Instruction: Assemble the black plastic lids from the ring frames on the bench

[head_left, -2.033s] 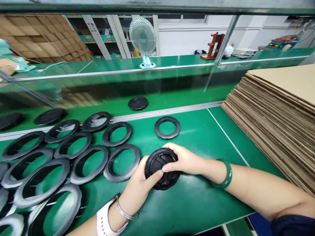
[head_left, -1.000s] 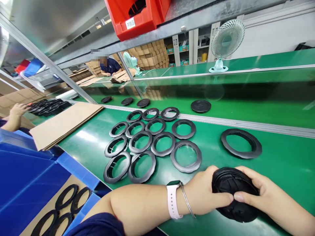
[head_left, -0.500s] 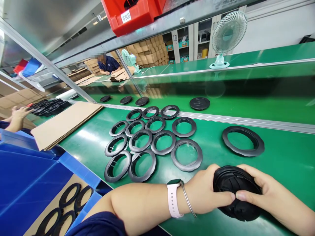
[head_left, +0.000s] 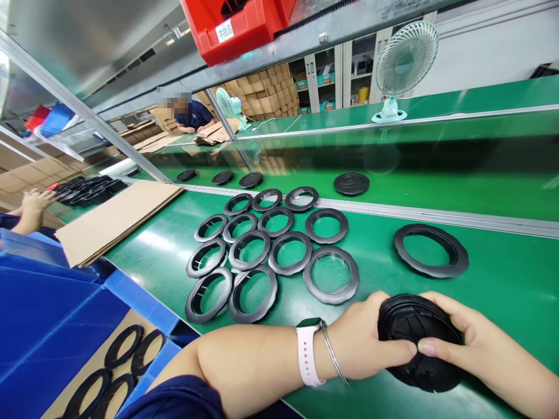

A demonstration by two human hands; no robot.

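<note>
**As Black Rings [head_left: 273, 256] Crowd the Worktop [head_left: 375, 256], One Disc [head_left: 414, 326] Is Held Tight**

While I watch, the person's left hand [head_left: 364, 337] and right hand [head_left: 476, 343] pinch the dark disc between them, thumbs [head_left: 399, 352] almost tip to tip on its face; the left fingers are mostly hidden. It's just in front of a lone ring [head_left: 459, 259], to the right of the crowded group. A watch [head_left: 310, 323] and a metal bangle [head_left: 334, 355] circle the left wrist. Behind the rail, flat round lids [head_left: 351, 184] lie on a green strip. Over on the left, cardboard sheets [head_left: 117, 218] lie near a blue box [head_left: 56, 326], which has more rings inside, and a co-worker's hands [head_left: 37, 203] are by another black pile [head_left: 89, 189].
</note>
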